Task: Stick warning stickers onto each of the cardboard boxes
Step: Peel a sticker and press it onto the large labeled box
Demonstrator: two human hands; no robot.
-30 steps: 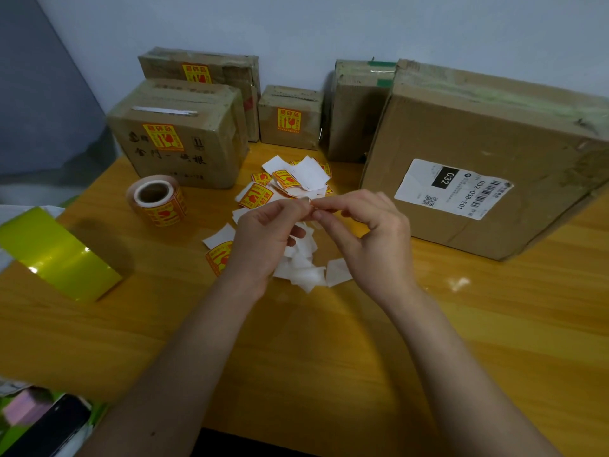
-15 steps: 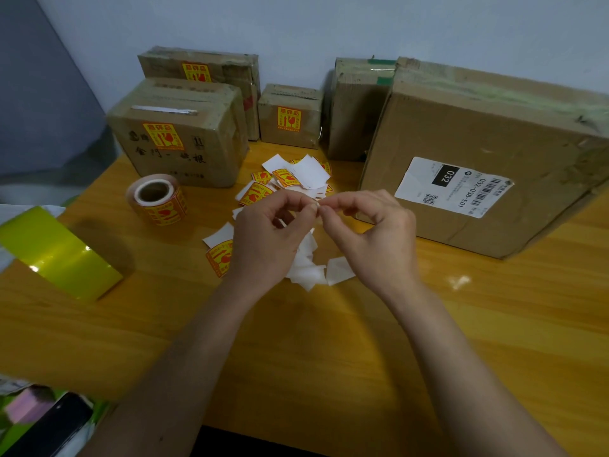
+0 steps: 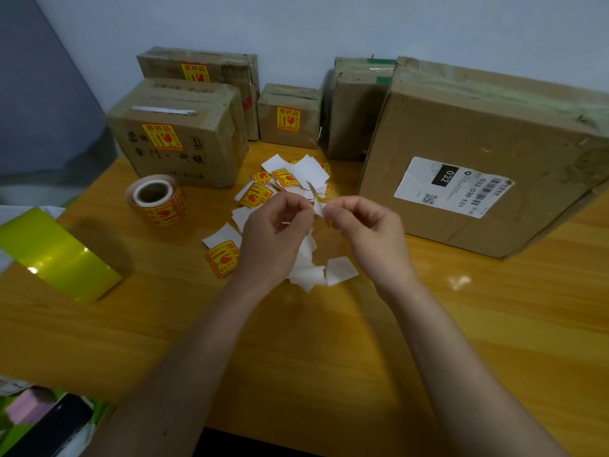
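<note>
Left hand [image 3: 276,239] and right hand [image 3: 365,225], each grip pinched on one sticker [image 3: 317,201] (white backing showing).

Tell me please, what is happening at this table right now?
A person is labelling cardboard boxes with yellow warning stickers. Both hands, the left hand and the right hand, pinch one small sticker piece above the wooden table, apparently peeling it from its backing. Three boxes on the left already carry stickers, for example the front left box. The large box on the right shows only a shipping label. A sticker roll stands nearby.
</note>
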